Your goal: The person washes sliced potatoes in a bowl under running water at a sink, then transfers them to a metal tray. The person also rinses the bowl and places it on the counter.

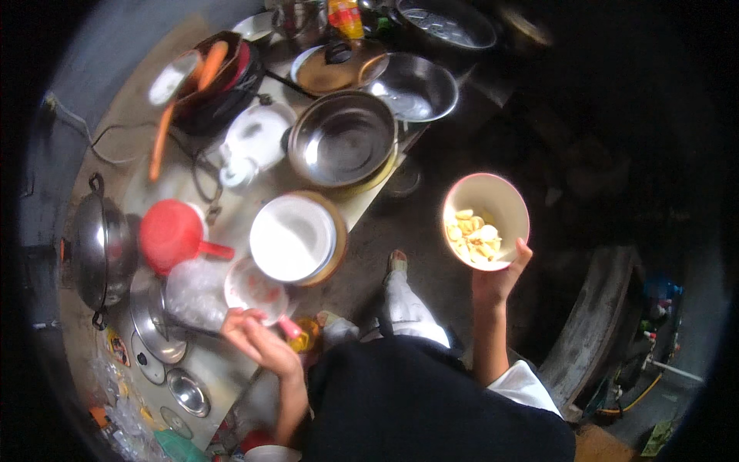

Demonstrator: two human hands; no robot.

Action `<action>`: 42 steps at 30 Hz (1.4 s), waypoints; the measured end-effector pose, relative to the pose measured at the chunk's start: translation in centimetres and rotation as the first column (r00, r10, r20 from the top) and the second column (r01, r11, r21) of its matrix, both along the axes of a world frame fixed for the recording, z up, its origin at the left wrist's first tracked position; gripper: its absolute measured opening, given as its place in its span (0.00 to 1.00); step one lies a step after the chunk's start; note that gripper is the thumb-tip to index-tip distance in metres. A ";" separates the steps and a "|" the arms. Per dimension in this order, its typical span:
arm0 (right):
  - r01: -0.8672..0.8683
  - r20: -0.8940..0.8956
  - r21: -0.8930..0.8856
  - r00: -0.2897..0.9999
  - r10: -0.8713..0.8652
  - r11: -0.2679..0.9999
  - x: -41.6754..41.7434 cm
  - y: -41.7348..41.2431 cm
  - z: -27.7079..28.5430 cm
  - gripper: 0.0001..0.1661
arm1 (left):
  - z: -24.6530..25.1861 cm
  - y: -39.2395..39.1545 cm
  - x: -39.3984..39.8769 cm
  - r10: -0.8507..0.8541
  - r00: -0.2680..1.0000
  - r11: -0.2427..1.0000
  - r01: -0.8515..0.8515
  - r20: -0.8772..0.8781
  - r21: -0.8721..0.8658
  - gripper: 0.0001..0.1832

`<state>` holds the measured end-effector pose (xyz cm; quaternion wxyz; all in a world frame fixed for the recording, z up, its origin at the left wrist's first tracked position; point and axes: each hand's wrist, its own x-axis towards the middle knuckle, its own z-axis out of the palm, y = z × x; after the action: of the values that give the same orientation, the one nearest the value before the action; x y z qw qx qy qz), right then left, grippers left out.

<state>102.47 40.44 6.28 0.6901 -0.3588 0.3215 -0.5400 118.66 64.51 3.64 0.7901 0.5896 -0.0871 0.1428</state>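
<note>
My right hand grips a deep, cream-lined bowl with a pink rim, its thumb at the rim's edge. Inside the tilted bowl lie several pale yellow pieces, which look like peeled garlic cloves. My left hand is over the front of the worktop, with loosely bent fingers and nothing visible in its grasp. Just beyond its fingertips is a translucent plastic dipper with a pink handle; contact between them cannot be told. A stack of white bowls sits beyond that dipper.
On the worktop stand a red plastic dipper, a clear plastic bag, a lidded wok, several metal lids and a dark pan. A steel basin is behind the pan. A concrete ledge runs along my right.
</note>
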 end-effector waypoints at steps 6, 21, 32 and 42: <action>-0.100 -0.168 -0.007 0.981 0.098 0.995 1.2 -12.7 0.5 0.42 | 1.7 -12.1 -0.4 -0.182 0.970 0.980 0.192 -0.160 0.049 0.12; -0.841 -0.870 -0.484 0.492 -0.033 0.243 25.3 -35.5 -4.3 0.43 | 0.3 -22.7 4.5 -0.002 0.983 0.965 0.051 -0.184 0.259 0.10; -0.727 -0.745 -0.666 0.641 -0.184 0.167 26.2 -38.6 -4.1 0.54 | -0.5 -26.2 10.6 0.109 0.994 0.884 -0.094 -0.007 0.457 0.07; -0.144 -0.362 -0.026 0.924 0.125 0.989 15.9 -38.7 -1.1 0.48 | 2.1 -32.4 9.9 -0.073 0.997 0.914 0.080 -0.032 0.397 0.07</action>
<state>118.38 1.72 5.16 0.6456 -0.4904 0.4029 -0.4247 128.56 32.10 5.72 0.6596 0.7351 -0.1306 0.0863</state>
